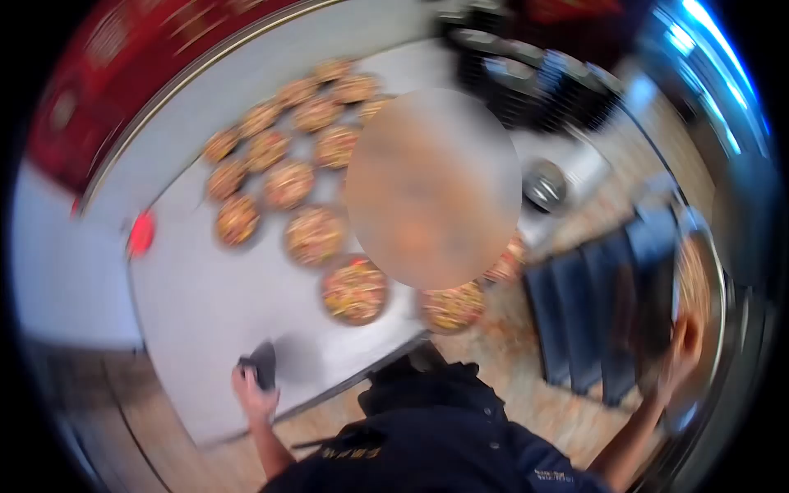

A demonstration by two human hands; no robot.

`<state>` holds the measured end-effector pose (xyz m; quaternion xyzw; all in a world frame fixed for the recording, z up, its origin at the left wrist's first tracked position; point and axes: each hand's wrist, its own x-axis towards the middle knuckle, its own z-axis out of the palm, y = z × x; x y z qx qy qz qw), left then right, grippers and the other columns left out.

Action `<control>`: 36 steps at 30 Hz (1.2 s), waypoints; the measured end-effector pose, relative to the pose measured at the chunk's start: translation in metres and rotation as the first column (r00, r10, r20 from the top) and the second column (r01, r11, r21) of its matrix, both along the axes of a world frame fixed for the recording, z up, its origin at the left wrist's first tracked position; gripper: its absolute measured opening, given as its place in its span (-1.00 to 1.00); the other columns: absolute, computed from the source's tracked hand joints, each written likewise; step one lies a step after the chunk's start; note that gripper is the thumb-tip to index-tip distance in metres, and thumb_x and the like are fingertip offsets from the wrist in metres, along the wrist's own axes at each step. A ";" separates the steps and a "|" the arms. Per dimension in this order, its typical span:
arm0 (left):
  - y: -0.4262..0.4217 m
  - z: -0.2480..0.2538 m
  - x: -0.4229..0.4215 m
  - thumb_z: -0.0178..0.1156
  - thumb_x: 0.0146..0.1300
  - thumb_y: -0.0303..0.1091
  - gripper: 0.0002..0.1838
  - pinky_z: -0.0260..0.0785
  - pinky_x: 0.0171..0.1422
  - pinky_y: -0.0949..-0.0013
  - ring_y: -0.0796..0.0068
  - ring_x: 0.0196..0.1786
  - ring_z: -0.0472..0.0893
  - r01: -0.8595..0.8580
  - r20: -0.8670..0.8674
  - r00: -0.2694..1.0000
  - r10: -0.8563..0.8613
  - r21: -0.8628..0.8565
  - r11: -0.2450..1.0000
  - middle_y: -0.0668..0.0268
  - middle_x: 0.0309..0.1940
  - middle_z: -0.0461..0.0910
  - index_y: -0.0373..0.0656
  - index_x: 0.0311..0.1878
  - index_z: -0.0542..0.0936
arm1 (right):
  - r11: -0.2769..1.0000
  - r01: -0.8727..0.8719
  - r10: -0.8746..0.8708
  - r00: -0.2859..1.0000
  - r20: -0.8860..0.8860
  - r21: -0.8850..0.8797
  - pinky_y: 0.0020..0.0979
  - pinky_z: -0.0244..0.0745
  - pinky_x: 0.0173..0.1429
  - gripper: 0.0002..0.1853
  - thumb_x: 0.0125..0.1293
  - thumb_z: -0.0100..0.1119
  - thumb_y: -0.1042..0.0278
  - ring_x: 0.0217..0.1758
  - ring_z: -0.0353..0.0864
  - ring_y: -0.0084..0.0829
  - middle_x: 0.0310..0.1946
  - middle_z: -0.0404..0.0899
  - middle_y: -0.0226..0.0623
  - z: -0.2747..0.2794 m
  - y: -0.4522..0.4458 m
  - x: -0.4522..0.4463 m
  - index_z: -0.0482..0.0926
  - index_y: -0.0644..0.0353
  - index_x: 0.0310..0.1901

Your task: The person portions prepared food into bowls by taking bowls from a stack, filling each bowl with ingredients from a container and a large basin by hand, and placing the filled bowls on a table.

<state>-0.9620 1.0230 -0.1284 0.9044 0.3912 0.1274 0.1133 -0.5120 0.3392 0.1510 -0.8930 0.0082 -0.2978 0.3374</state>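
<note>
My left hand (258,396) is closed around a small dark object (263,365) over the near left part of the white table (197,329). Motion blur hides what kind of object it is. My right hand (680,357) reaches out at the far right, beside a shiny curved rim (721,306); its fingers are too smeared to read. Several small round pizzas with mixed toppings spread across the table, one pizza (355,290) near the front and another pizza (453,306) at the front edge. A large blurred oval covers the middle of the view.
A row of dark slanted panels (588,304) stands to the right above the patterned floor (501,349). Black stacked containers (526,78) are at the back, with a round metal container (545,184) nearer. A red object (142,234) sits at the table's left edge.
</note>
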 end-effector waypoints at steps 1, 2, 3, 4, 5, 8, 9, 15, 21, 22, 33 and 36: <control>-0.011 0.023 0.006 0.51 -0.38 -0.34 -0.21 0.29 0.36 -0.22 -0.38 0.29 0.40 0.328 -0.113 0.944 -0.311 0.213 0.920 -0.23 0.28 0.41 -0.23 0.09 0.49 | 0.996 0.025 -0.026 1.000 0.005 0.086 -0.44 0.52 0.11 -0.73 0.59 0.18 0.31 0.01 0.66 -0.48 -0.06 0.73 -0.27 0.001 -0.054 0.000 0.68 0.33 0.12; -0.032 0.050 0.024 0.51 -0.37 -0.34 -0.20 0.28 0.39 -0.23 -0.41 0.32 0.38 0.360 -0.092 0.933 -0.348 0.220 0.907 -0.24 0.30 0.40 -0.25 0.11 0.49 | 0.998 0.045 -0.045 0.999 -0.009 0.051 -0.46 0.52 0.11 -0.72 0.58 0.20 0.31 0.02 0.66 -0.49 -0.04 0.74 -0.26 0.012 -0.089 -0.006 0.68 0.31 0.14; -0.049 0.063 0.044 0.51 -0.36 -0.34 -0.19 0.26 0.41 -0.24 -0.43 0.35 0.37 0.386 -0.076 0.922 -0.379 0.216 0.897 -0.25 0.32 0.39 -0.26 0.13 0.48 | 0.997 0.030 -0.021 0.994 -0.110 0.076 -0.44 0.53 0.11 -0.70 0.56 0.22 0.29 0.05 0.65 -0.49 -0.01 0.73 -0.26 0.025 -0.121 -0.007 0.66 0.29 0.16; -0.048 0.056 0.054 0.49 -0.27 -0.34 -0.17 0.25 0.45 -0.22 -0.39 0.38 0.36 0.387 0.065 0.907 -0.416 0.264 0.884 -0.23 0.33 0.38 -0.30 0.20 0.45 | 0.995 0.073 -0.060 0.982 -0.177 0.067 -0.42 0.52 0.14 -0.63 0.52 0.25 0.20 0.08 0.64 -0.50 0.04 0.71 -0.26 0.026 -0.159 -0.004 0.64 0.28 0.19; -0.047 0.055 0.074 0.47 -0.18 -0.33 -0.16 0.24 0.48 -0.19 -0.36 0.41 0.35 0.375 0.201 0.875 -0.440 0.292 0.880 -0.22 0.34 0.37 -0.34 0.27 0.42 | 0.989 0.096 -0.055 0.944 -0.324 0.111 -0.40 0.44 0.28 -0.50 0.46 0.30 0.09 0.17 0.60 -0.46 0.10 0.66 -0.29 0.020 -0.215 0.001 0.55 0.21 0.30; -0.098 0.063 0.186 0.24 0.35 -0.29 -0.28 0.15 0.58 -0.07 -0.12 0.48 0.35 0.326 0.714 0.628 -0.308 0.118 0.938 -0.16 0.44 0.29 -0.38 0.50 0.26 | 0.923 0.297 -0.053 0.727 -0.685 0.244 0.14 0.09 0.59 0.02 0.22 0.38 -0.34 0.64 0.12 -0.02 0.60 0.17 -0.07 0.002 -0.312 0.022 0.23 0.01 0.59; -0.156 0.090 0.229 0.21 0.42 -0.14 -0.27 0.15 0.60 -0.09 -0.11 0.53 0.32 0.380 0.880 0.475 0.022 -0.227 0.896 -0.12 0.49 0.28 -0.34 0.53 0.26 | 0.905 0.329 -0.045 0.704 -0.708 0.270 0.19 -0.01 0.62 0.03 0.23 0.39 -0.33 0.69 -0.01 -0.02 0.64 0.10 -0.07 -0.007 -0.332 0.019 0.20 0.00 0.61; -0.375 0.195 0.391 0.18 0.41 0.06 -0.24 0.28 0.54 -0.26 -0.04 0.55 0.34 0.692 0.662 0.426 0.617 -0.678 0.249 0.08 0.53 0.33 -0.08 0.57 0.30 | 0.834 0.461 0.050 0.481 -0.875 0.301 0.34 -0.24 0.68 0.19 0.24 0.38 -0.37 0.80 -0.41 -0.08 0.76 -0.40 -0.16 -0.098 -0.421 0.065 -0.14 -0.19 0.72; -0.495 0.231 0.486 0.08 0.53 0.01 -0.38 0.37 0.48 -0.28 0.05 0.55 0.35 0.676 0.523 0.712 0.468 -0.691 -0.255 0.08 0.55 0.31 -0.03 0.54 0.37 | 0.799 0.497 0.090 0.458 -0.884 0.339 0.01 0.36 0.27 -0.25 0.25 0.37 -0.31 0.26 0.42 -0.22 0.21 0.51 -0.11 -0.163 -0.405 0.119 0.54 0.02 0.32; -0.506 0.231 0.505 0.04 0.56 -0.03 -0.42 0.41 0.47 -0.21 0.06 0.52 0.40 0.665 0.584 0.746 0.321 -0.617 -0.422 0.07 0.53 0.34 -0.09 0.52 0.38 | 0.837 0.478 -0.003 0.493 -0.870 0.268 -0.13 0.45 0.18 -0.32 0.24 0.39 -0.28 0.10 0.59 -0.28 0.05 0.70 -0.12 -0.167 -0.405 0.117 0.71 0.09 0.20; -0.556 0.195 0.673 0.24 0.42 -0.49 -0.70 0.61 0.21 0.24 0.34 0.03 0.73 0.364 0.461 0.872 -0.165 -0.836 -0.411 0.18 0.03 0.71 -0.31 0.18 0.61 | 0.826 0.349 0.129 0.646 -0.752 0.442 -0.47 0.45 -0.13 -0.40 0.24 0.32 0.33 -0.17 0.53 -0.59 -0.13 0.63 -0.43 -0.091 -0.401 0.068 0.49 0.10 0.35; -0.526 0.099 0.663 0.30 0.39 -0.47 -0.61 0.54 0.28 0.21 0.34 0.14 0.67 0.212 0.223 0.975 -0.001 -0.928 -0.306 0.21 0.13 0.67 -0.28 0.26 0.56 | 0.668 0.302 0.229 0.785 -0.575 0.679 -0.60 0.46 0.12 -0.23 0.15 0.34 0.42 0.06 0.55 -0.52 0.05 0.53 -0.38 -0.130 -0.459 0.030 0.33 0.14 0.45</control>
